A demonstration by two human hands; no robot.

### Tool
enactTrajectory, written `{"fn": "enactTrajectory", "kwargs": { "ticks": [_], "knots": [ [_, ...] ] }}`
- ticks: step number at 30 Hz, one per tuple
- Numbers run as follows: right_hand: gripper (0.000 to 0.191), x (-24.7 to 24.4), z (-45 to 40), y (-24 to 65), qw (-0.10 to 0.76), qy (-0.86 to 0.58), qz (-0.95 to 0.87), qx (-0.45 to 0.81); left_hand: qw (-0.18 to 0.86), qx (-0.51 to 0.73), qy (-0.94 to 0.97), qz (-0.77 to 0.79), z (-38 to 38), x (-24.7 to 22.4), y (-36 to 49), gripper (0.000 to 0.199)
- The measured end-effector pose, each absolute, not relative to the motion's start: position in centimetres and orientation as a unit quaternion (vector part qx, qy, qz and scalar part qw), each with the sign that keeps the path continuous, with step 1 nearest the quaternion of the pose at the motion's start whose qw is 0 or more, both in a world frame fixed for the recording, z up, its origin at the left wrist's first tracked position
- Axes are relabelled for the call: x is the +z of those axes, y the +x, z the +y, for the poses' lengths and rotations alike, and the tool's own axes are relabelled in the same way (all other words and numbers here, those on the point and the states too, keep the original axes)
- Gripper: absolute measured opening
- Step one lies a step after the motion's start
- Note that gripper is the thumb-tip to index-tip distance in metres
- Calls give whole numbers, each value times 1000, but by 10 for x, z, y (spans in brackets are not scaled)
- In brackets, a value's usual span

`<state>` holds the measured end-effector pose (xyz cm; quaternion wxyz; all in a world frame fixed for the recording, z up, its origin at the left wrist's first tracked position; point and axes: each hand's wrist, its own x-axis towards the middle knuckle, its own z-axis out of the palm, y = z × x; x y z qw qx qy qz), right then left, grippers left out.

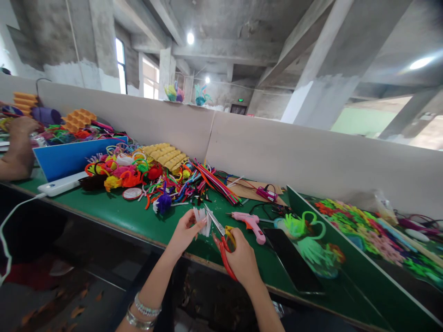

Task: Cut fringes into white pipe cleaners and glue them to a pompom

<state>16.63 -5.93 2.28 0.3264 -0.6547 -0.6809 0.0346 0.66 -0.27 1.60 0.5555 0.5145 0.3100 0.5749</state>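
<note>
While a bundle of white strips (204, 222) is pinched in the left hand (184, 234), scissors (217, 222) are gripped in the right hand (244, 260).

Because the strips are held near one side by the fingertips, their other side is left exposed towards the blades, which are pointed away from the body; whether the strips are touched by them cannot be told. The glue gun (255, 225) is laid just beyond the right hand, seemingly for easy reach, and the dark tablet (294, 262) is set flat to that hand's right. Beyond and left of the left hand, a colourful heap (126, 171) is spread on the green counter (104, 210), bounded at its far left by a blue panel (72, 159).
</note>
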Motion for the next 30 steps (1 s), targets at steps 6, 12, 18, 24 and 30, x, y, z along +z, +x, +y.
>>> {"fn": "enactTrajectory", "kwargs": {
  "ticks": [6,12,18,24,30],
  "knots": [
    [16,23,-59,166,324,-654,-683,31,557,575,514,306,-3,17,6,37],
    [19,23,-58,166,325,-658,-679,27,557,571,519,308,-2,16,5,36],
    [20,20,-56,168,348,-657,-669,17,549,570,525,313,-3,17,4,34],
    [24,23,-56,168,345,-658,-670,2,544,571,523,323,-2,16,3,34],
    [23,23,-57,167,342,-644,-684,0,529,581,523,330,-2,18,2,32]
  ]
}}
